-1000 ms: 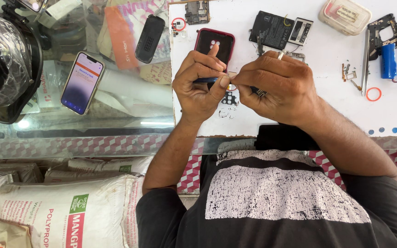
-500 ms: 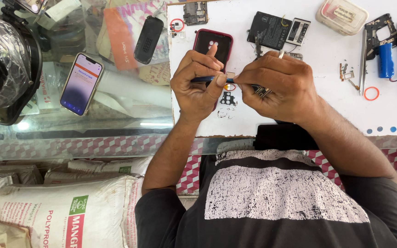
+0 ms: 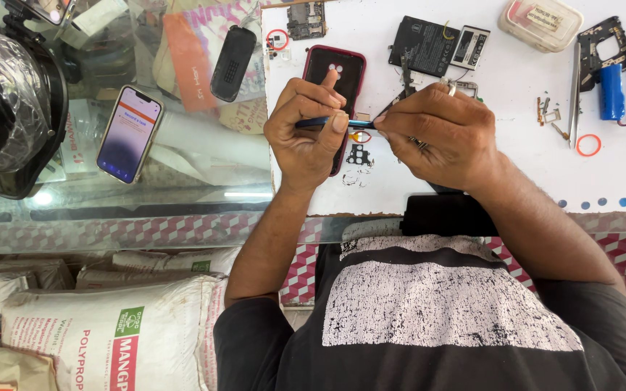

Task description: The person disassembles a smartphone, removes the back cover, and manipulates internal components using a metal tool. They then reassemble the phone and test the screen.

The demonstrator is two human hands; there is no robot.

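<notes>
Seen from above, a person works at a white work mat (image 3: 516, 174) on a glass counter (image 3: 182, 203). The left hand (image 3: 306, 134) pinches a thin blue tool (image 3: 327, 122) between thumb and fingers, held level over a red-cased phone (image 3: 335, 72) lying on the mat. The right hand (image 3: 447, 134), fingers closed, grips the tool's tip end, touching the left hand's fingertips. Far right lie 2 phone batteries (image 3: 436, 45), tweezers (image 3: 575, 94) and a blue cylinder cell (image 3: 611, 92). Left, a lit smartphone (image 3: 129, 134) rests on the glass.
</notes>
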